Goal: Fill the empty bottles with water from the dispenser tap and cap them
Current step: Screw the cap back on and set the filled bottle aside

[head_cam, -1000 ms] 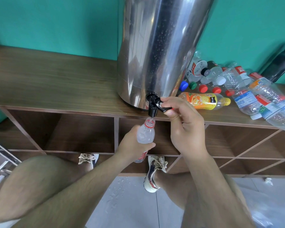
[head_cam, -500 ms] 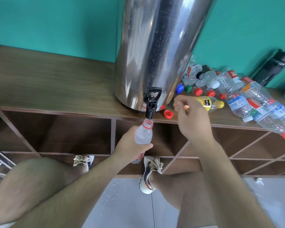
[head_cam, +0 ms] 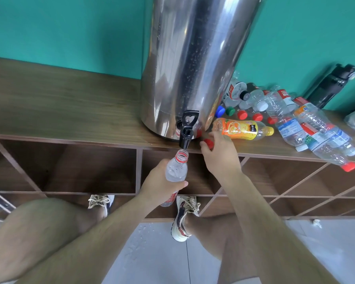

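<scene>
My left hand (head_cam: 159,186) grips a clear water bottle (head_cam: 176,170) with a red neck ring, holding it uncapped and water-filled just below the black tap (head_cam: 186,133) of the steel dispenser (head_cam: 193,68). The tap lever stands upright and no water runs. My right hand (head_cam: 221,157) reaches to the shelf top right of the tap, and its thumb and fingers pinch a loose red cap (head_cam: 207,142) lying there.
An orange juice bottle (head_cam: 242,129) lies just beyond my right hand. Several empty clear bottles (head_cam: 285,119) and loose coloured caps (head_cam: 242,114) crowd the wooden shelf top (head_cam: 70,111) to the right. A black flask (head_cam: 332,85) leans on the wall. Open cubbies sit below.
My right hand let go of the tap lever, which sprang upright, and moved down right to the red cap on the shelf. The bottle stays under the spout.
</scene>
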Demonstrator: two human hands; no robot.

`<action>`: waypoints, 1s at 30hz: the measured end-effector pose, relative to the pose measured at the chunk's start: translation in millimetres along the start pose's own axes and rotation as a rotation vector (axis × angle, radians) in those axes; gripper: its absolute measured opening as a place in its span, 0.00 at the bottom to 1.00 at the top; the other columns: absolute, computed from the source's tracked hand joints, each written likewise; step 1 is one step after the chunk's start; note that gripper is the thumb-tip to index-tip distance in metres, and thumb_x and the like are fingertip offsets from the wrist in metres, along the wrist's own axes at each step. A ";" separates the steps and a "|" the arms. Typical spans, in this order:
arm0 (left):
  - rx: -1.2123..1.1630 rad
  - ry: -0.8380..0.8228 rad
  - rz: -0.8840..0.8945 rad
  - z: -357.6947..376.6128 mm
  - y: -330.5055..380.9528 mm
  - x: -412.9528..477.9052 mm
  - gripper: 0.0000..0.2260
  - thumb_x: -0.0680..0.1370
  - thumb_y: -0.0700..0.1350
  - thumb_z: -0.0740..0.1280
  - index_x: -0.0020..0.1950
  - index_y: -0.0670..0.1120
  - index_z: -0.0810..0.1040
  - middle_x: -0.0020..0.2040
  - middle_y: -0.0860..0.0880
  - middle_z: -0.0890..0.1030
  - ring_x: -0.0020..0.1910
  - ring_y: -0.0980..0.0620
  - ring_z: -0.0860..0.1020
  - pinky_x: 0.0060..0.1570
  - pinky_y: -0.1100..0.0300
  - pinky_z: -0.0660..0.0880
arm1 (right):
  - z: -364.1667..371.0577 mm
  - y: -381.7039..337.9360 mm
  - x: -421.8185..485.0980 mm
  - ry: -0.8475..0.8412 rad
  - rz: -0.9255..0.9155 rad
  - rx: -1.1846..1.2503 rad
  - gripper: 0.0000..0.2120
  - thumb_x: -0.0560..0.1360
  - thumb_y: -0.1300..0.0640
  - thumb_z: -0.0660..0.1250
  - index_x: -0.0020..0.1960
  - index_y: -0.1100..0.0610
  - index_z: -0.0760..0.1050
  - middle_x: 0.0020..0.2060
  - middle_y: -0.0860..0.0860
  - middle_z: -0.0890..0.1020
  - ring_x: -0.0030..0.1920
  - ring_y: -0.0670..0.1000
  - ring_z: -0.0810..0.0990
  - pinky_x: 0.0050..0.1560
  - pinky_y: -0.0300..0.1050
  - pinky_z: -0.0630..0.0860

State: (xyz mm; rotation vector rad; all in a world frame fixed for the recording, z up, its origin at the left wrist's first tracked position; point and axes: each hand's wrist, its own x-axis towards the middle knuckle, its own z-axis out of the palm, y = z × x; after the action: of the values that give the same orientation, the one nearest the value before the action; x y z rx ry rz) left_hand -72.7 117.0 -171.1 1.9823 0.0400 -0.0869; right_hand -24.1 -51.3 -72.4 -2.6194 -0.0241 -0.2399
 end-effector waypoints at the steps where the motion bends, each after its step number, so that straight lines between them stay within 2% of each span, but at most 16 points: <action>1: 0.010 -0.002 0.002 0.3 0.2 -1.5 0.26 0.71 0.54 0.80 0.64 0.56 0.72 0.54 0.59 0.79 0.54 0.57 0.79 0.48 0.68 0.71 | -2.5 2.5 -5.2 -0.007 -0.046 0.041 0.17 0.85 0.53 0.63 0.72 0.57 0.73 0.64 0.57 0.76 0.62 0.53 0.74 0.58 0.38 0.65; 3: 0.020 -0.016 0.008 1.5 1.2 -4.7 0.26 0.70 0.55 0.80 0.64 0.56 0.72 0.54 0.59 0.79 0.53 0.57 0.79 0.48 0.69 0.71 | -9.9 7.6 -18.6 -0.063 -0.111 0.118 0.16 0.86 0.53 0.59 0.72 0.54 0.74 0.64 0.55 0.74 0.61 0.48 0.71 0.60 0.34 0.61; 5: 0.025 -0.028 0.018 2.9 2.4 -9.5 0.26 0.70 0.55 0.80 0.63 0.56 0.73 0.53 0.58 0.80 0.53 0.57 0.80 0.50 0.66 0.74 | -19.6 8.9 -35.8 -0.122 -0.116 0.206 0.11 0.86 0.54 0.60 0.67 0.48 0.75 0.59 0.50 0.74 0.56 0.43 0.72 0.58 0.33 0.65; 7: 0.036 -0.040 0.032 3.7 7.0 -18.4 0.24 0.70 0.54 0.81 0.61 0.54 0.74 0.52 0.57 0.81 0.52 0.56 0.80 0.53 0.60 0.77 | -28.5 7.1 -51.6 -0.113 -0.099 0.334 0.07 0.84 0.54 0.65 0.60 0.45 0.75 0.55 0.48 0.77 0.52 0.41 0.76 0.56 0.32 0.71; 10: 0.016 -0.072 0.053 3.8 17.9 -34.7 0.19 0.71 0.49 0.80 0.56 0.53 0.76 0.47 0.53 0.83 0.47 0.55 0.81 0.52 0.54 0.80 | -41.6 3.5 -70.3 -0.114 -0.090 0.568 0.09 0.79 0.57 0.74 0.55 0.47 0.78 0.50 0.46 0.84 0.49 0.41 0.81 0.56 0.35 0.78; 12: -0.031 -0.107 0.065 3.7 21.2 -44.8 0.17 0.70 0.47 0.80 0.54 0.53 0.77 0.46 0.52 0.83 0.45 0.55 0.82 0.52 0.51 0.81 | -47.3 2.8 -77.2 -0.144 -0.108 0.625 0.10 0.76 0.60 0.77 0.53 0.52 0.79 0.48 0.46 0.87 0.52 0.45 0.85 0.58 0.40 0.80; 13: -0.047 -0.120 0.071 3.4 21.8 -49.1 0.18 0.70 0.48 0.80 0.55 0.54 0.77 0.47 0.55 0.83 0.46 0.56 0.82 0.53 0.50 0.81 | -49.7 2.0 -80.0 -0.169 -0.132 0.611 0.10 0.75 0.60 0.78 0.52 0.53 0.80 0.48 0.45 0.88 0.52 0.46 0.85 0.58 0.42 0.81; 15: -0.075 -0.128 0.075 3.0 20.3 -55.3 0.22 0.68 0.51 0.81 0.57 0.58 0.77 0.49 0.58 0.83 0.49 0.58 0.83 0.56 0.48 0.81 | -52.9 -0.3 -82.7 -0.220 -0.203 0.515 0.09 0.74 0.60 0.79 0.48 0.53 0.80 0.48 0.42 0.87 0.52 0.45 0.85 0.58 0.45 0.80; 18: -0.092 -0.141 0.077 1.4 20.0 -61.8 0.23 0.67 0.53 0.81 0.59 0.59 0.77 0.52 0.57 0.84 0.53 0.57 0.83 0.58 0.46 0.81 | -59.9 -5.6 -84.0 -0.274 -0.265 0.411 0.09 0.73 0.60 0.80 0.45 0.52 0.80 0.49 0.41 0.87 0.51 0.42 0.83 0.59 0.47 0.79; 22: -0.017 -0.144 0.097 -3.4 25.9 -67.5 0.26 0.65 0.61 0.78 0.59 0.62 0.74 0.51 0.59 0.83 0.52 0.57 0.83 0.56 0.47 0.81 | -75.9 -13.8 -81.1 -0.371 -0.359 0.209 0.17 0.75 0.60 0.79 0.61 0.50 0.83 0.54 0.44 0.85 0.52 0.38 0.81 0.61 0.38 0.77; 24: 0.018 -0.152 0.114 -5.9 29.0 -69.6 0.25 0.65 0.63 0.77 0.60 0.63 0.74 0.52 0.60 0.82 0.52 0.57 0.82 0.56 0.46 0.81 | -83.6 -21.0 -78.1 -0.409 -0.408 0.083 0.17 0.76 0.59 0.77 0.63 0.50 0.83 0.55 0.45 0.84 0.51 0.40 0.80 0.57 0.34 0.76; 27: 0.030 -0.144 0.145 -7.4 33.0 -71.3 0.24 0.66 0.63 0.76 0.59 0.62 0.74 0.51 0.59 0.82 0.51 0.57 0.82 0.55 0.46 0.81 | -90.3 -36.1 -73.5 -0.464 -0.448 -0.179 0.15 0.79 0.52 0.74 0.65 0.52 0.81 0.53 0.47 0.78 0.51 0.46 0.77 0.54 0.40 0.71; 30: 0.043 -0.143 0.157 -9.5 35.0 -72.7 0.24 0.66 0.62 0.76 0.59 0.61 0.74 0.50 0.60 0.82 0.51 0.58 0.82 0.54 0.49 0.82 | -93.1 -48.4 -70.1 -0.493 -0.391 -0.376 0.15 0.82 0.44 0.67 0.61 0.53 0.79 0.52 0.49 0.78 0.53 0.52 0.77 0.53 0.48 0.74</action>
State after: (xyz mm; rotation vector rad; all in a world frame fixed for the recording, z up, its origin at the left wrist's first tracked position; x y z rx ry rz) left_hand -142.3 112.5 -129.5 2.0098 -0.2114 -0.1285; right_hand -111.5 -52.7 18.6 -2.9587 -0.7263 0.3066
